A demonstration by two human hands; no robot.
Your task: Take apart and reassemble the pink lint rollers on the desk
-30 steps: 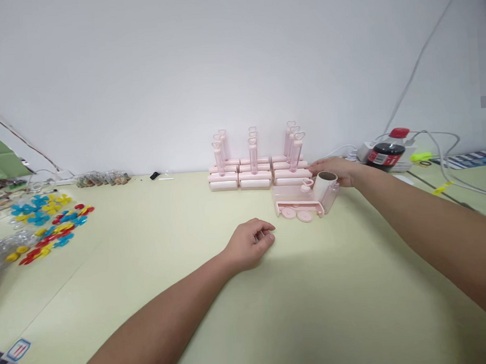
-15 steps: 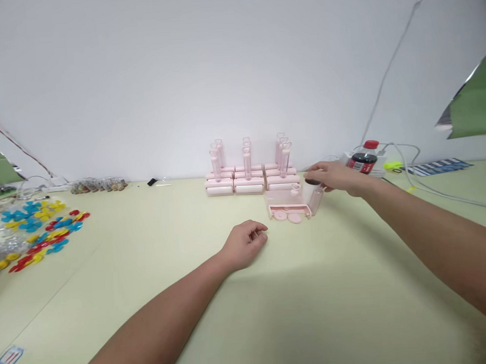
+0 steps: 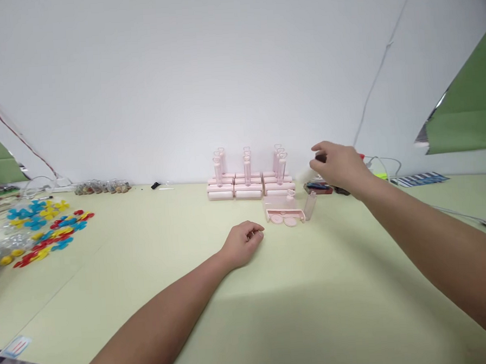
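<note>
My left hand [image 3: 243, 244] rests on the table with fingers loosely curled, a gap between thumb and forefinger, and nothing visible in it. Raised above the table, my right hand [image 3: 336, 166] is closed on a whitish roll [image 3: 308, 173] with a dark hollow end, blurred and partly hidden by the fingers. Below and left of that hand lie a pink open-fronted plastic holder [image 3: 280, 204], two flat pink discs [image 3: 289, 222] and an upright clear pink case [image 3: 310, 206]. Behind them stand several pink units [image 3: 248, 190] in rows, with clear tubes topped by heart-shaped loops.
Red, yellow and blue plastic pieces [image 3: 46, 241] lie at the left, near bagged items [image 3: 101, 187] along the wall. Behind my right hand are a dark red box [image 3: 317, 188] and a striped sheet [image 3: 420, 179]. White cables [image 3: 458, 211] run at the right.
My right hand has lifted the roll up from beside the clear pink case. My left hand stays on the table. The view has shifted slightly.
</note>
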